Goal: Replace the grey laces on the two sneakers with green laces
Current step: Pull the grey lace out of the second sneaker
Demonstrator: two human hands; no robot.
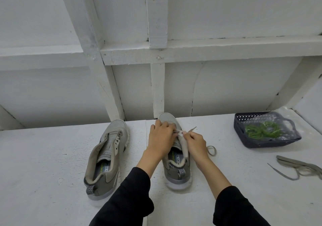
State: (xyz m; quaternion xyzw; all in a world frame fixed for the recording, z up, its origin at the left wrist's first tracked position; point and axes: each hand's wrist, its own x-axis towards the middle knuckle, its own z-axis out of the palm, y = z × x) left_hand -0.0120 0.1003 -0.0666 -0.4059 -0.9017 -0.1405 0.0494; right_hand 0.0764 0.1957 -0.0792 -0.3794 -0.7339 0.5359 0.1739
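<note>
A white, rough-painted surface (52, 156) runs across the lower half of the view, backed by a white wall (226, 90) framed with painted wooden beams (157, 16) that cross in a grid. Two grey sneakers stand side by side near the back edge, toes toward the wall. The left sneaker (106, 157) has no lace, its tongue loose and eyelets bare. Over the right sneaker (174, 156) both hands work close together: the left hand (161, 135) curls its fingers around the front of the shoe near the eyelets, and the right hand (196, 143) pinches a grey lace (211, 150) at the tongue, with one lace end poking up beyond the fingers and a loop trailing onto the surface to the right. Black sleeves (132, 199) cover both forearms. Well to the right, a dark plastic basket (244, 135) holds a clear bag with coiled green laces (261, 130) inside. Nearer the right edge, another grey lace, the removed lace (296, 166), lies loose in a tangle.
</note>
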